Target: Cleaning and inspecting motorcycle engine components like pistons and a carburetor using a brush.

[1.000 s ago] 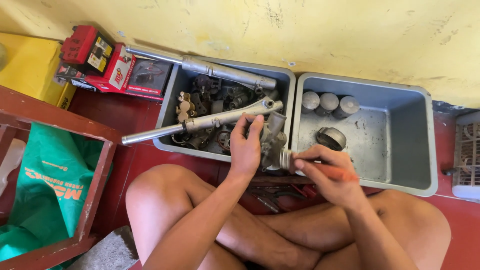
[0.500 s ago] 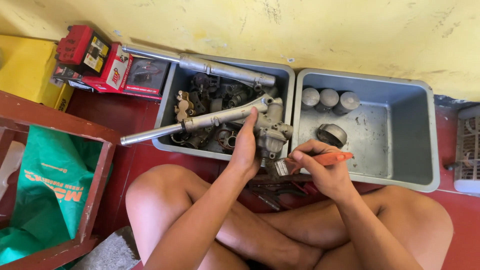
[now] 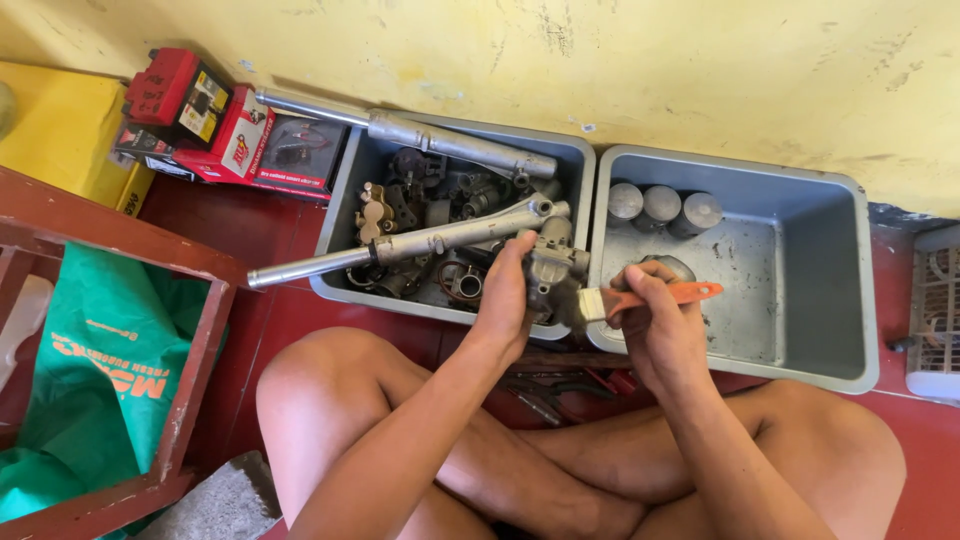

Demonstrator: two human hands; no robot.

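Your left hand (image 3: 508, 300) is wrapped shut around a grimy metal engine part (image 3: 552, 277), thumb and fingers clamped on its left flank, holding it up over the seam where the two grey tubs meet. Your right hand (image 3: 655, 320) is closed on a paintbrush (image 3: 640, 298) — the orange handle sticks out to the right past your knuckles, the pale bristles point left and sit against the part's right side.

So the whole arrangement runs sideways: part on the left, brush coming in from the right, its long axis nearly level across the view and aimed at the part. The part itself stands roughly upright in your grip, taller than wide. Your right hand is just beside it; the two hands are close but not touching.

Behind the part lies the left tub (image 3: 340, 215), crowded with dark metal pieces, with two long chrome tubes (image 3: 400, 245) slanting across it. The right tub (image 3: 850, 290) is mostly bare, with three metal cylinders (image 3: 660, 205) against its far wall and a round part partly hidden behind your right hand. Your crossed legs sit below, pliers-like tools on the red floor between them and the tubs.
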